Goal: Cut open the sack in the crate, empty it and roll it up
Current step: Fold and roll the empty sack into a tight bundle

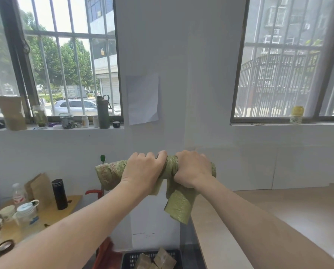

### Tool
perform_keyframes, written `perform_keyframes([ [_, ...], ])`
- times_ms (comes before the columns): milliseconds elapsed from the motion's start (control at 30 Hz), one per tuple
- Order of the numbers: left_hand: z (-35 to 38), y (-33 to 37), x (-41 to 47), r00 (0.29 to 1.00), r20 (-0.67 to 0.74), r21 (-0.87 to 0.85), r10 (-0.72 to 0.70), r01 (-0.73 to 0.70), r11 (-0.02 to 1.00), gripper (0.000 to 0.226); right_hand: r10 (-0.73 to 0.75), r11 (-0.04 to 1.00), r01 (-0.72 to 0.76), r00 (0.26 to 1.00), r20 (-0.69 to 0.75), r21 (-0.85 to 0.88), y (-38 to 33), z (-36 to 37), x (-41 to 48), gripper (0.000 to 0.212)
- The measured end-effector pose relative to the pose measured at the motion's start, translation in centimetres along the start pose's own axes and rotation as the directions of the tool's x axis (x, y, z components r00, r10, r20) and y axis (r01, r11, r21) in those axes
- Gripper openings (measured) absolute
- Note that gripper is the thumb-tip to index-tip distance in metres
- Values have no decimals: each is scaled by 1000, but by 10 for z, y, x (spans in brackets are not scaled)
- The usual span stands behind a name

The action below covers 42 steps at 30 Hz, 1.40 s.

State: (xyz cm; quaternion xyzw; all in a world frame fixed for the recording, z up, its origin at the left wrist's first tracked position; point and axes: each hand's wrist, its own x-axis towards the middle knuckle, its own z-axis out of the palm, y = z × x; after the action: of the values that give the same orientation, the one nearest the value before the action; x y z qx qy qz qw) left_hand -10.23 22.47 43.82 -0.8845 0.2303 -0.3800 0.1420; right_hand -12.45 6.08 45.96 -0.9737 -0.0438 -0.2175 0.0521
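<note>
The sack was held in the air high above the crate, likely so its loose tail could hang free for winding. The left hand and right hand were clenched around the roll, side by side. The crate held brownish blocks, presumably the emptied contents.

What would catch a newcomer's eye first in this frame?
Two bare hands at centre, the left hand and right hand, side by side, gripping a rolled green sack held up in front of the white wall, with loose flaps hanging below. At the bottom edge sits a black crate holding brownish blocks. Barred windows flank the wall, the left windowsill crowded with jars and bottles.
</note>
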Motion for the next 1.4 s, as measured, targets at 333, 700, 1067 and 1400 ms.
perform_keyframes([
  [333,-26,-26,19,955,284,-339,-90,188,922,29,-235,957,187,947,-217,-220,4,13,5,76],
  [700,-46,-42,31,745,651,-727,146,557,402,25,-373,905,158,741,-558,-396,6,9,11,31],
  [1067,-27,-16,14,999,19,-136,25,-23,990,80,-12,993,-9,984,-178,-117,-5,-13,8,19],
  [1400,-7,-18,14,986,-157,-35,49,-56,998,67,82,985,-103,986,146,141,-3,-29,4,24],
])
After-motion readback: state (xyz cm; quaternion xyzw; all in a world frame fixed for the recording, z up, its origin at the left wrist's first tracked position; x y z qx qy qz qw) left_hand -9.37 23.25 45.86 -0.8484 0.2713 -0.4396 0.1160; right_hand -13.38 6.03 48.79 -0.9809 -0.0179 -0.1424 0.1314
